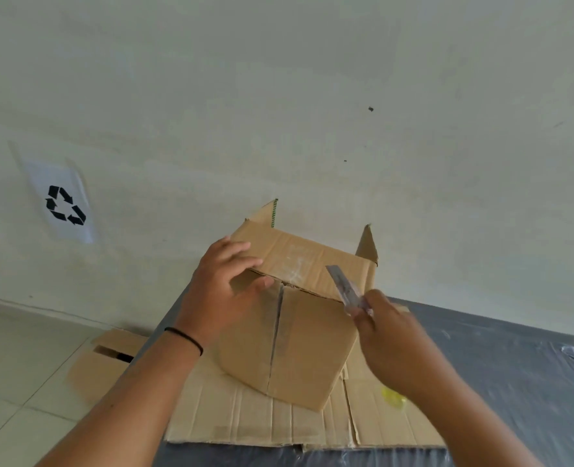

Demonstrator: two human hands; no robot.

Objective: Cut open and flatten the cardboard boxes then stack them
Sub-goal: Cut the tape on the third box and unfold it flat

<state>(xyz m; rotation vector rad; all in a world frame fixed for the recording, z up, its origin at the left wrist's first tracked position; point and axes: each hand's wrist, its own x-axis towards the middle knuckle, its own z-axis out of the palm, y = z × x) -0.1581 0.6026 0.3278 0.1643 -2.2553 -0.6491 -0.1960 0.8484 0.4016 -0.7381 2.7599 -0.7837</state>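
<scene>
A brown cardboard box [299, 348] stands tilted on a flattened cardboard sheet [245, 423] on the table. Its near face has a cut seam running down the middle. Two flaps stick up at its far corners. My left hand [221, 288] grips the box's upper left edge, thumb under the top panel and fingers over it. My right hand [390, 338] holds a utility knife [344, 288], its blade pointing up and left at the box's upper right edge.
The table [497, 382] is covered in dark plastic film. Another cardboard box [103, 362] with a hand slot sits on the tiled floor at the left. A recycling sign [61, 203] hangs on the white wall. A yellow spot [393, 397] lies on the sheet.
</scene>
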